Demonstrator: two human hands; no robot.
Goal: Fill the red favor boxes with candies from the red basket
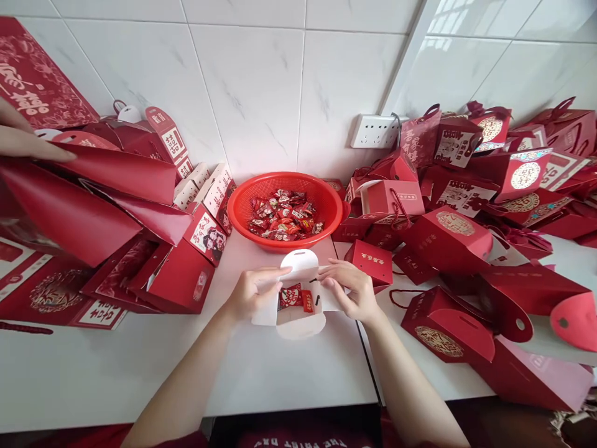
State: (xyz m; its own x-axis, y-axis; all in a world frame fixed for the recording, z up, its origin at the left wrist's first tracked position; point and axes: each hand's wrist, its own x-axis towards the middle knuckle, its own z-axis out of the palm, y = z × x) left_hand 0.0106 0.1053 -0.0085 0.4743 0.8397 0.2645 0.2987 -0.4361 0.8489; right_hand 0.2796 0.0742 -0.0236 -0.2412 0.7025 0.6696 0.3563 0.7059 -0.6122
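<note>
A small gift box (301, 327) with white inner flaps stands open on the white table in front of me. Wrapped candies (291, 296) in red wrappers lie inside it, beside short dark cord ends (318, 300). My left hand (254, 291) is closed, with thumb and fingers pinching the box's left flap. On the other side, my right hand (351, 287) has its bent fingers closed at the right flap, near the upper edge. Behind the box sits a red plastic basket (237, 221) holding many wrapped candies (285, 214).
Another person's hand (37, 142) rests on large red boxes (125, 171) at the left. Closed red gift boxes (450, 233) with cord handles crowd the right side. A power socket (375, 131) is on the tiled wall. A dark seam (368, 361) runs between tabletops.
</note>
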